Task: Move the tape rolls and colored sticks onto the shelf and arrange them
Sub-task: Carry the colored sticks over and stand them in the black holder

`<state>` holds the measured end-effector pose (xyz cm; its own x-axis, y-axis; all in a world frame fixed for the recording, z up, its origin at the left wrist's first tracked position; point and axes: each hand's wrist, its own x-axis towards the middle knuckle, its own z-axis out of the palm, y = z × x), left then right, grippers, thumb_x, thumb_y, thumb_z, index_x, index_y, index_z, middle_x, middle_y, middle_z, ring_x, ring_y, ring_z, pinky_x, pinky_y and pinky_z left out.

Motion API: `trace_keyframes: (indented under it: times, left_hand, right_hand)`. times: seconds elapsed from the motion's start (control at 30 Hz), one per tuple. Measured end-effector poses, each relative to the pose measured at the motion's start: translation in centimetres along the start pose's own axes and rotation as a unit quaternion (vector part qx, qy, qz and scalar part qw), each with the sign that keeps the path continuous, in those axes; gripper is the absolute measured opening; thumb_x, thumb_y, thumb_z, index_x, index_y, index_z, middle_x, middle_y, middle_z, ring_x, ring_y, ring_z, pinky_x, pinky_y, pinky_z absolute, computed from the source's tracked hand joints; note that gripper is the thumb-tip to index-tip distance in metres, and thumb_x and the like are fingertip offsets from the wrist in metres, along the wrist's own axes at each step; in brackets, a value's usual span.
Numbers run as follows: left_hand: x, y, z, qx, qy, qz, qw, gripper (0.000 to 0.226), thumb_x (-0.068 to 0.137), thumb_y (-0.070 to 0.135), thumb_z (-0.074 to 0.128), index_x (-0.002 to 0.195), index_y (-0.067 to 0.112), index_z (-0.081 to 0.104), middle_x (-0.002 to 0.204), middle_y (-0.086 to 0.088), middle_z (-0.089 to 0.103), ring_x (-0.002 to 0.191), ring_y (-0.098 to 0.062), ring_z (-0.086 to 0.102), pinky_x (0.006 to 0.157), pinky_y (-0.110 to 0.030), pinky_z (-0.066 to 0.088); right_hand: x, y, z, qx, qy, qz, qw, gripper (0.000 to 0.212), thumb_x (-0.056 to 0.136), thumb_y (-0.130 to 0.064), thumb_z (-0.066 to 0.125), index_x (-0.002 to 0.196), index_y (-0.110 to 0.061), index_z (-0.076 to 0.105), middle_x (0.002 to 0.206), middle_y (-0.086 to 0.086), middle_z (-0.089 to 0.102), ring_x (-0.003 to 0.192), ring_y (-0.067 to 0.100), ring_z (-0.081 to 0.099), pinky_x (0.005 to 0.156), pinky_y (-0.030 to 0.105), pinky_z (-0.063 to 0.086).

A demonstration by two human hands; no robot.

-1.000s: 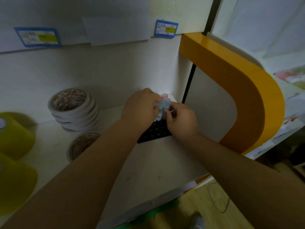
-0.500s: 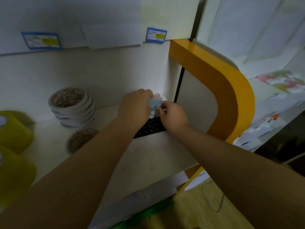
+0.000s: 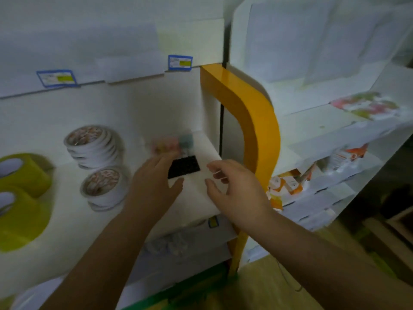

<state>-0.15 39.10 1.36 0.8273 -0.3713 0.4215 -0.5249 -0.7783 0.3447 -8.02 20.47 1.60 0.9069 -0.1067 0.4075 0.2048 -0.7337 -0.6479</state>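
Observation:
A blurred row of colored sticks [image 3: 173, 142] stands at the back of a black holder [image 3: 183, 166] on the white shelf [image 3: 196, 198]. My left hand [image 3: 154, 182] hovers just left of the holder with fingers straight, holding nothing. My right hand [image 3: 232, 186] hangs to the right of the holder, fingers loosely curled and empty. White tape rolls are stacked at the back left [image 3: 93, 145], with another short stack [image 3: 105, 186] in front. Yellow-green tape rolls [image 3: 21, 198] sit at the far left.
An orange curved shelf end panel [image 3: 257, 121] rises just right of my right hand. Price labels [image 3: 180, 62] hang on the shelf edge above. Paper packets [image 3: 290, 186] lie on the lower shelves to the right. A lower shelf holds pale items [image 3: 169, 242].
Both hands have let go of the colored sticks and drawn back toward me. The sticks now stand uncovered in the holder. The camera has swung to the right and down.

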Motion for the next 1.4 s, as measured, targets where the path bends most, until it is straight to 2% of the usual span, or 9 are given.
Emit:
trace_keyframes:
  times: [0.1, 0.23, 0.37, 0.47, 0.6, 0.7, 0.83, 1.03, 1.4]
  left_hand:
    - [-0.4, 4.6, -0.6, -0.008, -0.033, 0.013, 0.999, 0.057, 0.085, 0.029, 0.073, 0.138, 0.020, 0.052, 0.132, -0.003, 0.059, 0.119, -0.023, 0.054, 0.098, -0.030, 0.041]
    - [0.1, 12.3, -1.5, -0.035, -0.007, 0.016, 0.999, 0.058, 0.089, 0.034, 0.069, 0.141, 0.024, 0.048, 0.137, -0.001, 0.054, 0.121, -0.021, 0.052, 0.100, -0.034, 0.043]
    - [0.3, 19.2, -0.9, -0.041, -0.008, 0.059, 0.997, 0.055, 0.091, 0.036, 0.066, 0.142, 0.027, 0.046, 0.137, 0.003, 0.054, 0.124, -0.019, 0.049, 0.097, -0.030, 0.037]
    - [-0.1, 24.2, 0.9, -0.070, -0.014, 0.055, 0.996, 0.052, 0.092, 0.036, 0.064, 0.141, 0.032, 0.047, 0.143, 0.005, 0.048, 0.133, -0.017, 0.042, 0.101, -0.031, 0.033]
    - [-0.3, 30.1, 3.1, -0.116, 0.027, 0.070, 0.990, 0.041, 0.093, 0.030, 0.063, 0.133, 0.030, 0.055, 0.132, 0.010, 0.053, 0.118, -0.004, 0.044, 0.095, -0.026, 0.036]
    - [0.2, 33.6, 4.7, -0.117, 0.013, 0.077, 0.990, 0.041, 0.094, 0.034, 0.062, 0.134, 0.031, 0.053, 0.135, 0.008, 0.053, 0.120, -0.010, 0.047, 0.098, -0.034, 0.044]
    - [1.5, 36.6, 7.5, -0.091, -0.035, 0.083, 0.992, 0.047, 0.093, 0.037, 0.062, 0.138, 0.032, 0.049, 0.141, 0.006, 0.050, 0.130, -0.019, 0.044, 0.105, -0.039, 0.039]
    - [4.3, 39.3, 11.9, -0.108, -0.068, 0.105, 0.986, 0.046, 0.091, 0.034, 0.064, 0.136, 0.032, 0.052, 0.135, 0.007, 0.053, 0.125, -0.018, 0.046, 0.097, -0.026, 0.034]
    - [15.0, 40.3, 18.8, -0.125, -0.053, 0.100, 0.986, 0.045, 0.092, 0.034, 0.061, 0.136, 0.030, 0.053, 0.137, 0.010, 0.052, 0.126, -0.015, 0.045, 0.096, -0.021, 0.028]
  right_hand:
    - [-2.6, 1.3, -4.3, -0.002, 0.008, -0.012, 1.000, 0.030, 0.093, -0.027, 0.063, 0.122, -0.020, 0.065, 0.111, -0.007, 0.064, 0.096, 0.000, 0.057, 0.081, 0.017, 0.048]
    - [-5.3, 4.2, -10.0, 0.000, 0.019, 0.003, 1.000, 0.019, 0.093, -0.023, 0.061, 0.111, -0.018, 0.067, 0.101, -0.003, 0.065, 0.091, 0.006, 0.060, 0.080, 0.027, 0.053]
    - [-7.3, 7.8, -15.8, -0.039, 0.040, 0.025, 0.998, 0.033, 0.094, -0.025, 0.061, 0.126, -0.022, 0.062, 0.112, -0.007, 0.062, 0.095, 0.003, 0.058, 0.082, 0.019, 0.049]
    - [-9.0, 10.5, -20.4, -0.061, 0.052, 0.048, 0.996, 0.035, 0.094, -0.027, 0.061, 0.129, -0.022, 0.061, 0.111, -0.007, 0.060, 0.094, 0.004, 0.057, 0.081, 0.021, 0.050]
    - [-11.0, 13.3, -25.6, -0.132, 0.060, 0.052, 0.988, 0.035, 0.094, -0.028, 0.060, 0.128, -0.019, 0.060, 0.112, -0.002, 0.059, 0.100, 0.010, 0.057, 0.081, 0.024, 0.047]
    - [-12.2, 14.9, -28.7, -0.152, 0.062, 0.074, 0.984, 0.036, 0.093, -0.027, 0.061, 0.129, -0.019, 0.060, 0.116, -0.001, 0.057, 0.106, 0.015, 0.055, 0.083, 0.021, 0.038]
    - [-13.4, 17.0, -31.2, -0.159, 0.071, 0.101, 0.980, 0.039, 0.093, -0.028, 0.062, 0.131, -0.020, 0.059, 0.125, 0.001, 0.056, 0.113, 0.018, 0.055, 0.085, 0.024, 0.042]
    - [-14.1, 20.9, -33.0, -0.155, 0.078, 0.133, 0.976, 0.039, 0.092, -0.032, 0.060, 0.130, -0.024, 0.059, 0.120, -0.005, 0.056, 0.107, 0.015, 0.057, 0.089, 0.039, 0.053]
    - [-4.2, 28.5, -36.3, -0.220, 0.051, 0.142, 0.964, 0.036, 0.093, -0.031, 0.061, 0.129, -0.026, 0.060, 0.116, -0.007, 0.059, 0.102, 0.011, 0.057, 0.089, 0.030, 0.052]
